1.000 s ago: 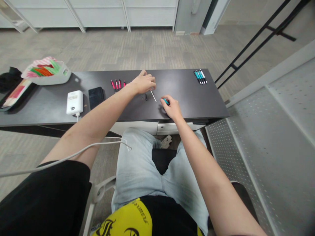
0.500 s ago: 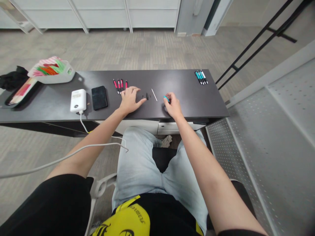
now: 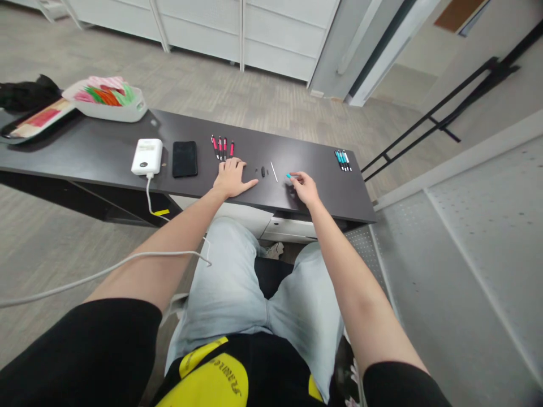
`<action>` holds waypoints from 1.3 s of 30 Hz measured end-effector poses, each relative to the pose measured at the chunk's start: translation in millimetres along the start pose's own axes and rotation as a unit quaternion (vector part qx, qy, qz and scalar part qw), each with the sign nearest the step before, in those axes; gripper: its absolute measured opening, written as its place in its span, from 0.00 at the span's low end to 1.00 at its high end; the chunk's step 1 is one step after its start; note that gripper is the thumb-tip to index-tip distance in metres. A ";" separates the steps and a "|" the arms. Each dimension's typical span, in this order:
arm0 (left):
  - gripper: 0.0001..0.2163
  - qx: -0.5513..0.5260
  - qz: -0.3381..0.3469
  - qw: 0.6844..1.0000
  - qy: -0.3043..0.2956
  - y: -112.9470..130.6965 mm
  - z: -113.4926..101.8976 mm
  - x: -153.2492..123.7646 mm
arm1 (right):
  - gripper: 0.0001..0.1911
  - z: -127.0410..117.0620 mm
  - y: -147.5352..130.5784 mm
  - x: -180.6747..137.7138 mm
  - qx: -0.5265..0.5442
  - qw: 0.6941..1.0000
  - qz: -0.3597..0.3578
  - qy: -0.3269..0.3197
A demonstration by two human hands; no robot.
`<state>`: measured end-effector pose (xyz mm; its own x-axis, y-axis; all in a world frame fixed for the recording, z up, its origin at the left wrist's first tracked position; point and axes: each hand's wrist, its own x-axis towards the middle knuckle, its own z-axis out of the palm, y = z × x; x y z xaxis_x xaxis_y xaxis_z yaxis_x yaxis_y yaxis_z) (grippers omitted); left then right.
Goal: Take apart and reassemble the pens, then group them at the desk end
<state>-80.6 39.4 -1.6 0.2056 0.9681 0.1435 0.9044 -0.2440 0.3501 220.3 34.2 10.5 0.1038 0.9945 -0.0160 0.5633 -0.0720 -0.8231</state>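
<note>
My left hand (image 3: 231,178) lies on the dark desk with its thumb spread, just below several red pens (image 3: 222,148); it holds nothing that I can see. My right hand (image 3: 306,187) pinches a turquoise pen barrel (image 3: 289,176), most of it hidden by the fingers. Between the hands a thin white pen refill (image 3: 274,172) lies at a slant. Beside it are a short black pen piece (image 3: 263,171) and a couple of tiny dark bits, too small to name. To the right sits a row of turquoise pens (image 3: 343,160), one of them whiter.
Left on the desk (image 3: 186,121) are a black phone-like slab (image 3: 185,159), a white power bank (image 3: 147,156) with a cable (image 3: 148,195), a white basket (image 3: 127,113) of colourful packets and a black tray (image 3: 42,131). The white cable also crosses over my left forearm.
The head view has turned and tilted, so the desk appears slanted. My left hand stays by the red pens, and my right hand still pinches the turquoise barrel.
</note>
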 end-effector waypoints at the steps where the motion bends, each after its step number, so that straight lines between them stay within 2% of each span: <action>1: 0.35 0.001 -0.002 1.000 0.001 0.3 0.2 0.3 | 0.09 -3.2 -3.3 4.1 -0.022 1.000 -0.002 -0.005; 5: 0.35 0.005 -0.007 1.000 0.002 2.1 0.5 1.3 | 0.05 -11.3 -19.1 24.0 -0.124 0.991 -0.036 -0.020; 12: 0.34 -0.003 -0.006 1.000 0.003 1.2 1.9 2.5 | 0.07 -3.9 -49.5 60.5 -0.258 0.961 -0.074 -0.062; 20: 0.33 0.001 -0.005 1.000 0.010 1.9 2.5 1.6 | 0.11 12.9 -70.7 80.4 -0.298 0.946 -0.089 -0.087; 26: 0.35 0.005 -0.002 1.000 0.005 2.3 1.4 0.7 | 0.09 2.0 -77.8 85.4 -0.284 0.952 -0.095 -0.057; 32: 0.33 0.001 -0.008 1.000 0.004 3.2 0.0 0.0 | 0.10 -18.0 -65.6 75.7 -0.203 0.970 -0.131 -0.009; 39: 0.32 0.001 -0.006 1.000 0.007 4.1 -1.5 -0.1 | 0.09 -4.2 -15.0 57.6 -0.154 0.981 -0.114 -0.001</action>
<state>-77.4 38.1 1.2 0.1890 0.9701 0.1521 0.9077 -0.2317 0.3499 221.4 92.2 24.2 -0.0547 0.9877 0.1465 0.7932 0.1322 -0.5944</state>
